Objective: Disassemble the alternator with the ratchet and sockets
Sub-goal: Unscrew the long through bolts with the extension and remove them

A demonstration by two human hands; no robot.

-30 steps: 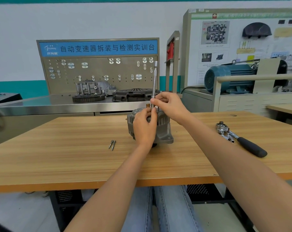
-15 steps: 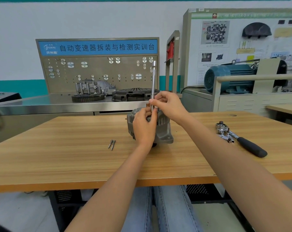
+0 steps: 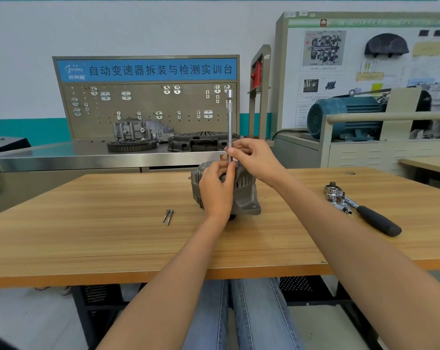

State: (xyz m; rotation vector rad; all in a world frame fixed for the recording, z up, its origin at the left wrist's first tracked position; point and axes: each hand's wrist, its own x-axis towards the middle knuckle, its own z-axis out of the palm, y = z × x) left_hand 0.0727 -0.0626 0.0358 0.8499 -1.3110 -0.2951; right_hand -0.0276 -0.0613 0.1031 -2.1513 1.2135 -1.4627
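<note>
A grey alternator [image 3: 246, 195] stands on the wooden table [image 3: 113, 238], a little beyond its middle. My left hand [image 3: 217, 189] grips its near side. A long chrome extension bar [image 3: 229, 122] rises upright from the alternator's top. My right hand [image 3: 251, 157] pinches the bar's lower end between thumb and fingers. The bar's tip is hidden behind my fingers. Two removed bolts [image 3: 168, 216] lie side by side on the table left of the alternator. The ratchet [image 3: 363, 209], with its black handle, lies at the right with loose sockets [image 3: 341, 202] beside its head.
A steel bench [image 3: 62, 157] behind the table carries a gear ring [image 3: 131, 145], a casting and a clutch cover [image 3: 201, 140] below a pegboard. A teal motor [image 3: 345, 117] sits on a cabinet at the right. My legs are under the table's near edge.
My right hand's fingers have shifted slightly on the extension bar, which leans a touch differently; the left hand and alternator have stayed put.
</note>
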